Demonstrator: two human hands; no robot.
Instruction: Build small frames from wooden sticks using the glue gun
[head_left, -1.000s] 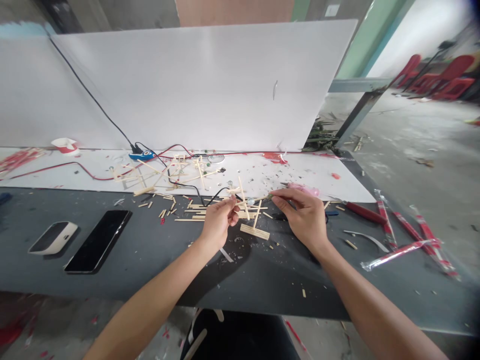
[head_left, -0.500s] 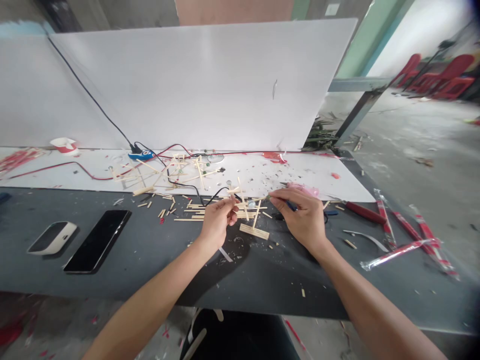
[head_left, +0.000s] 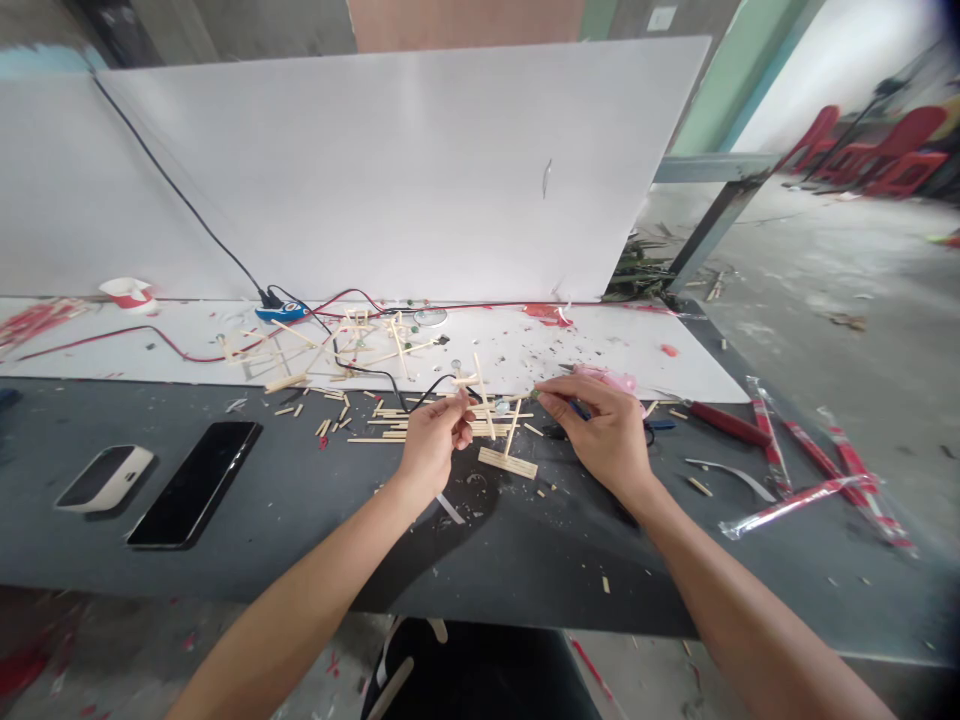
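My left hand (head_left: 435, 445) is closed, its thumb and fingertips pinching a small frame of thin wooden sticks (head_left: 484, 395). One stick of this frame runs down to a flat block of sticks side by side (head_left: 508, 462) at its foot. A clear, glassy bead (head_left: 502, 407) shows among the sticks. To the right, my right hand (head_left: 604, 425) is closed in a pinch at the frame's right side. Between its fingertips is a small greenish piece (head_left: 535, 393), too small to make out fully. Loose wooden sticks (head_left: 397, 425) lie behind and beside my left hand.
Stick frames (head_left: 337, 345) stand on the white board near a blue glue gun-like device (head_left: 281, 311) with cables. A phone (head_left: 195, 485) and a white device (head_left: 105, 477) lie left. Red-handled pliers (head_left: 729, 424) and red plastic wrappers (head_left: 799, 505) lie right.
Almost nothing differs. Both hands keep their grip in nearly the same place, and the view has shifted very slightly.
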